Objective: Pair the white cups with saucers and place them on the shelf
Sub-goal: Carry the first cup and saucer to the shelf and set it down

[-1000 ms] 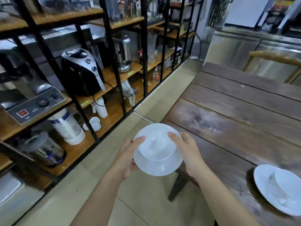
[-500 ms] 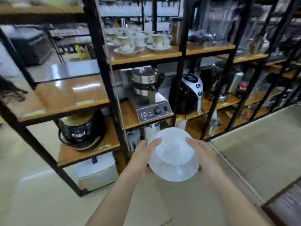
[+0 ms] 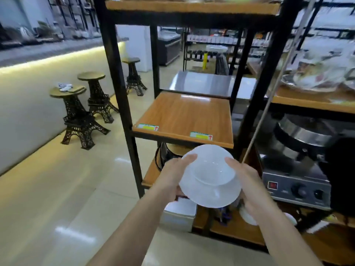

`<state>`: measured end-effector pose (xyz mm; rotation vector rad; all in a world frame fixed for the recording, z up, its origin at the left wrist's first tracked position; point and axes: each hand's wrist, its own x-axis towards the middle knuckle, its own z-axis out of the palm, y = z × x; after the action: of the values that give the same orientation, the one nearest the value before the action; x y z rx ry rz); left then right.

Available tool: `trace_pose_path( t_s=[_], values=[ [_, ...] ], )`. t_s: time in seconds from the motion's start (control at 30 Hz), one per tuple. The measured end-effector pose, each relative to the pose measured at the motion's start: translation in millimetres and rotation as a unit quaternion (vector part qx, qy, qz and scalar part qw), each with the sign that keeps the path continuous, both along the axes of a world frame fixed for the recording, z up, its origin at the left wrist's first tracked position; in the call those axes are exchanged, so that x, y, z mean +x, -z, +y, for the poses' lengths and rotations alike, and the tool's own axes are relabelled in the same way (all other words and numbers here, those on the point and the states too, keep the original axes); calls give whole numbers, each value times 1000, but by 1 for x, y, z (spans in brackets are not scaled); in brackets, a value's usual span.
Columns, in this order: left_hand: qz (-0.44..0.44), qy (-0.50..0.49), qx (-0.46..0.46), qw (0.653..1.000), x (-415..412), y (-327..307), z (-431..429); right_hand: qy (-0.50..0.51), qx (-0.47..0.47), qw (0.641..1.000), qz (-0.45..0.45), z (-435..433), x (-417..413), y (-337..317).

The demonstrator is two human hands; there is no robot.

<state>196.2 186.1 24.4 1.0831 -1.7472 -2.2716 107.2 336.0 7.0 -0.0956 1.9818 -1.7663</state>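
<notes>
A white cup sits on a white saucer, and I hold the pair in front of me with both hands. My left hand grips the saucer's left rim, thumb on top. My right hand grips the right rim the same way. The pair hangs just below and in front of a bare wooden shelf board in a black metal rack.
A steel appliance with knobs stands on the shelf to the right. Patterned cups and saucers sit on the upper right shelf. A white box lies below. Three tower-shaped stools stand on the tiled floor at left.
The view has swung left from the wooden table to the rack, and I have come closer to it. Both hands have kept their hold on the cup and saucer throughout.
</notes>
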Motion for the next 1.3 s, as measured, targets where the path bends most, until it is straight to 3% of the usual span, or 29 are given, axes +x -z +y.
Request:
trace_pose_path(
  t_s=[0.43, 0.63, 0.87, 1.3],
  values=[
    [1, -91, -40, 995, -129, -16, -170, -103, 37, 994, -1, -188, -158, -11],
    [-5, -105, -109, 988, -195, 1, -243, -86, 70, 994, -3, -253, -207, 1],
    [-14, -69, -128, 989, -236, 10, -286, -63, 97, 993, -5, -295, -238, 3],
    [-22, -109, -140, 984, -273, 35, -331, -59, 149, 987, 9, -347, -269, 14]
  ],
)
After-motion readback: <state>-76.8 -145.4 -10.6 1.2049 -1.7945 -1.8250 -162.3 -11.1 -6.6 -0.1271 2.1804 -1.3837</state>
